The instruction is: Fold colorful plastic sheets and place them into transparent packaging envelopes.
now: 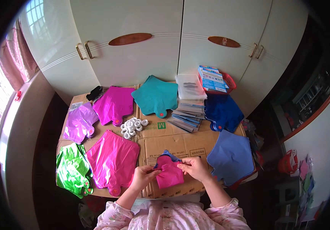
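Near the front edge of the cardboard, a small folded bundle of foil balloons (170,177) is held up, bright pink outside with dark blue layers at its top edge. My left hand (147,177) pinches its left side between thumb and fingers. At its upper right edge, my right hand (195,168) pinches it the same way. To the left lies a stack of flat pink star-shaped foil balloons (113,161); to the right is a stack of light blue ones (232,157). White rings of ribbon or tape (131,126) sit in a pile beyond my left hand.
More flat foil stacks lie around: green (72,168), lilac (80,122), magenta (115,103), teal (155,96) and dark blue (223,111). Fanned cards (188,115), clear bags (191,87) and a red basket (231,82) with packets stand at the back, before white cabinets (134,57).
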A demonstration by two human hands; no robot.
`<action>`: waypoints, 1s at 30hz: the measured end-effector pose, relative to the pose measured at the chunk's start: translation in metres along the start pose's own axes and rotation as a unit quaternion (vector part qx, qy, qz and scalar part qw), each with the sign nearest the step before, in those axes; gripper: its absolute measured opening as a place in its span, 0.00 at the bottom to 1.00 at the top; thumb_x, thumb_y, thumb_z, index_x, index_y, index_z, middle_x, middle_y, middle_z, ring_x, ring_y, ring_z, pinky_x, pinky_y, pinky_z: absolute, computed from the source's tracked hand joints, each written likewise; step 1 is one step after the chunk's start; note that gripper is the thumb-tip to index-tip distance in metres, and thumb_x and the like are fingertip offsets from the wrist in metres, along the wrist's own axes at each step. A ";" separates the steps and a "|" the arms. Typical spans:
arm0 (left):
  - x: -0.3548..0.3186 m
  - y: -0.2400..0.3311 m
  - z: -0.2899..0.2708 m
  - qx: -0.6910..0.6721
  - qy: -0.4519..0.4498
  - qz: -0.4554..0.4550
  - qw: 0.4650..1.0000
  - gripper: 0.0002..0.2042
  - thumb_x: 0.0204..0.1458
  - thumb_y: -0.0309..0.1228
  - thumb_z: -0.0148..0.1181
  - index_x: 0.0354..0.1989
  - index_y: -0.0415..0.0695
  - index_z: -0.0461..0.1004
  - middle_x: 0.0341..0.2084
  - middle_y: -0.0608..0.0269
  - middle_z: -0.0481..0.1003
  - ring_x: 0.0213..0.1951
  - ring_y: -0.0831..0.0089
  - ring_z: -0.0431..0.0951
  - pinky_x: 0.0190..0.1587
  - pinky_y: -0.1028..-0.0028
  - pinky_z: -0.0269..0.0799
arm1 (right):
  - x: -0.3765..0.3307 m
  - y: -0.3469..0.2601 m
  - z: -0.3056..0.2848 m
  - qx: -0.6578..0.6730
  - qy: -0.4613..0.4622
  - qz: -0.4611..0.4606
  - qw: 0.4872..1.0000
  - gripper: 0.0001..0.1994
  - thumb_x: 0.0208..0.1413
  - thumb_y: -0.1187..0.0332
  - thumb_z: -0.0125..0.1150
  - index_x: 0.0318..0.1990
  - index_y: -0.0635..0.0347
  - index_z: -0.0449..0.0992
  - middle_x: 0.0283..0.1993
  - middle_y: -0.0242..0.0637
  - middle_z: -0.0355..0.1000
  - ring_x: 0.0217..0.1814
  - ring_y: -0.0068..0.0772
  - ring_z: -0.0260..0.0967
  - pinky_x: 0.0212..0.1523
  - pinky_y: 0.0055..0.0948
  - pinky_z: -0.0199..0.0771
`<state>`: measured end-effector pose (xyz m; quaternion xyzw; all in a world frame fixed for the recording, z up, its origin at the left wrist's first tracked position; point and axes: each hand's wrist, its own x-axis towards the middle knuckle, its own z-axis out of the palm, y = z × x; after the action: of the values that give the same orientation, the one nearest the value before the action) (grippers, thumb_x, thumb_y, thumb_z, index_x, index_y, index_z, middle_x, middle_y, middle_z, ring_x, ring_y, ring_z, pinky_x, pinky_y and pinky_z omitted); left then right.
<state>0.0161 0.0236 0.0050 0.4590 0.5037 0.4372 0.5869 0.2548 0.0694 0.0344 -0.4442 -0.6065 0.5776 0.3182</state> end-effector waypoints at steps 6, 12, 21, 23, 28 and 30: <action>0.018 0.014 0.008 -0.050 0.004 -0.087 0.995 0.08 0.52 0.27 0.62 0.35 0.35 0.78 0.25 0.68 0.77 0.29 0.85 0.75 0.32 0.82 0.74 | 0.012 0.019 -0.014 0.003 -0.031 0.049 0.998 0.06 0.57 0.70 0.58 0.33 0.65 0.78 0.24 0.24 0.71 0.23 0.12 0.63 0.26 0.16 0.67; 0.032 0.015 -0.001 0.290 0.012 -0.001 0.957 0.10 0.46 0.30 0.64 0.33 0.36 0.78 0.24 0.60 0.78 0.28 0.74 0.79 0.32 0.74 0.74 | 0.025 0.017 -0.020 0.013 -0.090 0.092 0.992 0.06 0.55 0.71 0.59 0.32 0.66 0.76 0.24 0.26 0.71 0.23 0.14 0.65 0.26 0.17 0.69; 0.034 0.019 0.003 0.355 0.003 0.113 0.928 0.08 0.41 0.27 0.63 0.30 0.39 0.78 0.27 0.54 0.76 0.28 0.60 0.78 0.33 0.68 0.73 | 0.043 0.006 -0.018 -0.215 -0.086 0.017 0.973 0.07 0.48 0.73 0.61 0.35 0.66 0.76 0.29 0.39 0.73 0.27 0.28 0.72 0.30 0.27 0.73; 0.033 0.015 0.000 0.358 -0.011 0.146 0.922 0.09 0.41 0.26 0.63 0.33 0.41 0.78 0.25 0.55 0.75 0.28 0.59 0.78 0.34 0.66 0.73 | 0.042 0.017 -0.019 -0.268 -0.073 -0.079 0.957 0.07 0.46 0.74 0.60 0.34 0.64 0.75 0.31 0.40 0.73 0.30 0.34 0.73 0.32 0.31 0.73; 0.021 0.019 0.003 0.484 -0.033 0.274 0.831 0.06 0.40 0.24 0.61 0.29 0.42 0.78 0.26 0.60 0.73 0.30 0.67 0.76 0.30 0.70 0.74 | 0.035 0.019 -0.017 -0.331 -0.068 -0.197 0.920 0.04 0.44 0.75 0.59 0.30 0.60 0.74 0.32 0.37 0.71 0.34 0.41 0.72 0.35 0.36 0.73; 0.015 0.014 0.003 0.562 -0.058 0.354 0.746 0.06 0.39 0.25 0.59 0.27 0.43 0.76 0.25 0.63 0.70 0.31 0.69 0.74 0.29 0.71 0.74 | 0.031 0.021 -0.015 -0.355 -0.062 -0.219 0.907 0.03 0.45 0.75 0.58 0.29 0.58 0.73 0.31 0.37 0.69 0.34 0.42 0.72 0.35 0.37 0.73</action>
<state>0.0198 0.0411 0.0156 0.8754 0.4248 0.2241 0.0544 0.2598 0.1029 0.0116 -0.3477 -0.8719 0.2661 0.2195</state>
